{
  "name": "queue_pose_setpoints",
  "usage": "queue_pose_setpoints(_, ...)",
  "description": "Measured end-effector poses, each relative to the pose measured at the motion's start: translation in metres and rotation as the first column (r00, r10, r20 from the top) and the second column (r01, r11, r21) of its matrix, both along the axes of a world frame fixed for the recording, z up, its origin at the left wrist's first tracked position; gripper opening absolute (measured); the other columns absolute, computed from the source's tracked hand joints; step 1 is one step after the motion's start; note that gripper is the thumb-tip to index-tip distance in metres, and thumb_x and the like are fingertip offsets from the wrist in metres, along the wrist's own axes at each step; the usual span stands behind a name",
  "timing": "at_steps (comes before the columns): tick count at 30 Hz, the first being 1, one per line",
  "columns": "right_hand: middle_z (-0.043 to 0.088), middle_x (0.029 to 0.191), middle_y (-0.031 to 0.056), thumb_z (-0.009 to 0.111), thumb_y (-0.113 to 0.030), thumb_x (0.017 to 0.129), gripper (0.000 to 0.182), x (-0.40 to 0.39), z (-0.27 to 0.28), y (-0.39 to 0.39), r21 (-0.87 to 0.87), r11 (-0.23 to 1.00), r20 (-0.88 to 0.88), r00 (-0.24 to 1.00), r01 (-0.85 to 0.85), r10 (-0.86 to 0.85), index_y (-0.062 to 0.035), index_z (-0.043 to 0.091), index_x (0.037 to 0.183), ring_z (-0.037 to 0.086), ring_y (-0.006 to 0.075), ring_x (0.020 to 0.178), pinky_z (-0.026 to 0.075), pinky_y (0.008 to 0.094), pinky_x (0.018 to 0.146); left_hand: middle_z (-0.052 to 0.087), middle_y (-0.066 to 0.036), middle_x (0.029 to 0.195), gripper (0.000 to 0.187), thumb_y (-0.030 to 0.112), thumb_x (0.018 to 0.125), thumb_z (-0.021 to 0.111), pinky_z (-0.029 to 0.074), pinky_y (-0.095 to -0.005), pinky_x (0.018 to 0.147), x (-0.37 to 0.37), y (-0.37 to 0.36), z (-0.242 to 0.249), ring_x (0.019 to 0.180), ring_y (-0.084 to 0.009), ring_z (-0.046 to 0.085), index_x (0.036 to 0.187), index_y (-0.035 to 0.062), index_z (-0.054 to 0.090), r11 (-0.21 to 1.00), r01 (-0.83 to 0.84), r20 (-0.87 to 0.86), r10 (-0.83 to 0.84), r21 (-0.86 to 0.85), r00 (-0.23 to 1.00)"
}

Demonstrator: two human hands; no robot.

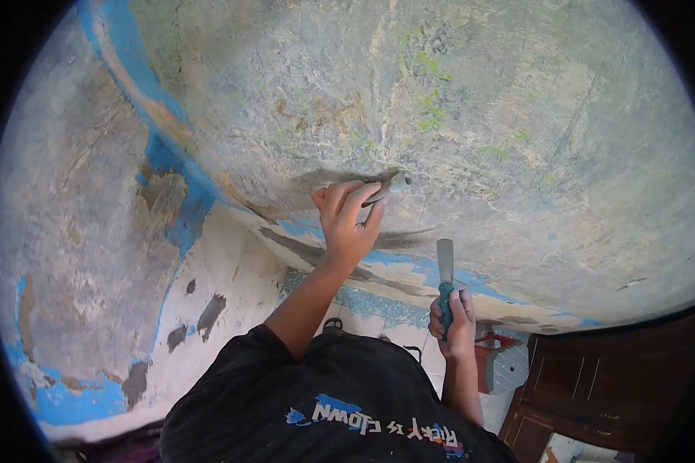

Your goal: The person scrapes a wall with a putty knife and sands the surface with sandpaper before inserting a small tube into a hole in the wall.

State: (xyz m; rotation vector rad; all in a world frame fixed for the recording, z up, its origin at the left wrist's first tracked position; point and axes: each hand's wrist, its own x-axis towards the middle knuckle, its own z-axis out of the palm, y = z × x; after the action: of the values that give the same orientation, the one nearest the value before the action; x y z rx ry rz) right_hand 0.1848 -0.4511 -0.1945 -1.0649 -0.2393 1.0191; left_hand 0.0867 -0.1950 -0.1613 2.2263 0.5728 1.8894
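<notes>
My left hand [350,216] presses a folded grey piece of sandpaper [396,184] flat against the wall [486,100], its fingers closed over it and a curled end sticking out past them. The wall around it is scraped, with patchy grey and cream plaster and green flecks. Lower and to the right, my right hand [457,320] grips the teal handle of a putty knife [445,262]. Its metal blade points up, overlapping the lower wall in this view.
Blue paint [174,177] remains down the wall corner on the left. Paint flakes [401,305] litter the tiled floor below. A red stool [486,363] stands to the right, near a dark brown wooden cabinet [575,378].
</notes>
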Motion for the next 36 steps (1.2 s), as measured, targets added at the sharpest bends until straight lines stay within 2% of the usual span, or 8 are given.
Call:
queue_pose_setpoints(8,0.053,0.072,0.0042,0.048,-0.026,0.107,0.021,0.032,-0.01,-0.017,-0.02,0.993,0.056,0.992,-0.115,0.116,-0.0145,0.049,0.125,0.039,0.007,0.043,0.027,0.0227,0.039,0.07,-0.006,0.097,0.03,0.007,0.079,0.08,0.041,-0.037,0.086,0.006,-0.016,-0.006,0.088,-0.023,0.063,0.108,0.0083,0.071,0.968,-0.028,0.111,0.058,-0.248,0.992)
queue_pose_setpoints(12,0.052,0.072,0.0037,0.049,-0.026,0.107,0.021,0.044,-0.014,-0.031,-0.042,0.99,0.071,0.988,-0.131,0.134,-0.0146,0.05,0.125,0.039,0.0069,0.043,0.027,0.0227,0.039,0.07,-0.006,0.097,0.029,0.008,0.081,0.078,0.042,-0.0383,0.087,0.012,-0.023,-0.009,0.089,-0.0243,0.063,0.109,0.0056,0.071,0.986,-0.106,0.027,0.11,-0.13,0.994)
queue_pose_setpoints(18,0.052,0.071,0.0031,0.049,-0.025,0.107,0.02,0.054,-0.028,-0.059,-0.066,0.989,0.028,0.991,-0.131,0.133,-0.0154,0.05,0.125,0.039,0.0067,0.043,0.027,0.0227,0.039,0.07,-0.008,0.1,0.028,0.009,0.085,0.074,0.042,-0.0385,0.087,0.015,-0.027,-0.014,0.088,-0.0253,0.062,0.112,0.0055,0.07,0.964,-0.088,0.132,0.124,-0.252,0.984)
queue_pose_setpoints(24,0.052,0.071,0.0032,0.05,-0.025,0.107,0.021,0.063,-0.025,-0.072,-0.069,0.985,0.04,0.986,-0.161,0.164,-0.0151,0.049,0.125,0.039,0.0069,0.044,0.027,0.0228,0.039,0.068,-0.01,0.106,0.028,0.008,0.088,0.071,0.042,-0.0386,0.089,0.022,-0.032,-0.016,0.093,-0.0273,0.06,0.117,0.0054,0.07,0.969,-0.125,0.081,0.145,-0.213,0.986)
queue_pose_setpoints(27,0.052,0.072,0.0031,0.05,-0.025,0.107,0.021,0.067,-0.017,-0.071,-0.049,0.986,0.042,0.987,-0.156,0.158,-0.0148,0.049,0.125,0.039,0.0069,0.045,0.027,0.0231,0.04,0.067,-0.011,0.107,0.029,0.006,0.09,0.068,0.042,-0.039,0.09,0.023,-0.032,-0.02,0.095,-0.0284,0.06,0.119,0.0044,0.069,0.971,-0.207,0.066,0.215,-0.117,0.974)
queue_pose_setpoints(30,0.052,0.072,0.0032,0.051,-0.025,0.107,0.022,0.07,-0.017,-0.069,-0.058,0.984,0.052,0.984,-0.169,0.172,-0.0144,0.049,0.126,0.039,0.0069,0.045,0.028,0.0231,0.04,0.067,-0.011,0.107,0.028,0.006,0.091,0.067,0.043,-0.0396,0.09,0.022,-0.032,-0.017,0.097,-0.0298,0.06,0.119,0.0045,0.069,0.971,-0.143,0.12,0.168,-0.192,0.979)
queue_pose_setpoints(33,0.052,0.073,0.0034,0.051,-0.026,0.106,0.023,0.068,-0.018,-0.068,-0.059,0.98,0.05,0.98,-0.189,0.192,-0.0141,0.049,0.126,0.039,0.0067,0.045,0.028,0.0228,0.04,0.067,-0.012,0.11,0.031,0.007,0.092,0.067,0.044,-0.0409,0.09,0.018,-0.031,-0.02,0.099,-0.031,0.06,0.122,0.0041,0.066,0.96,-0.145,0.042,0.159,-0.238,0.986)
queue_pose_setpoints(36,0.052,0.072,0.0033,0.051,-0.025,0.106,0.022,0.068,-0.022,-0.068,-0.051,0.972,0.057,0.971,-0.23,0.233,-0.0138,0.049,0.126,0.039,0.0067,0.045,0.027,0.0227,0.04,0.068,-0.012,0.112,0.032,0.009,0.093,0.066,0.045,-0.0414,0.091,0.023,-0.033,-0.03,0.099,-0.0314,0.06,0.124,0.0033,0.064,0.954,-0.107,0.174,0.16,-0.278,0.972)
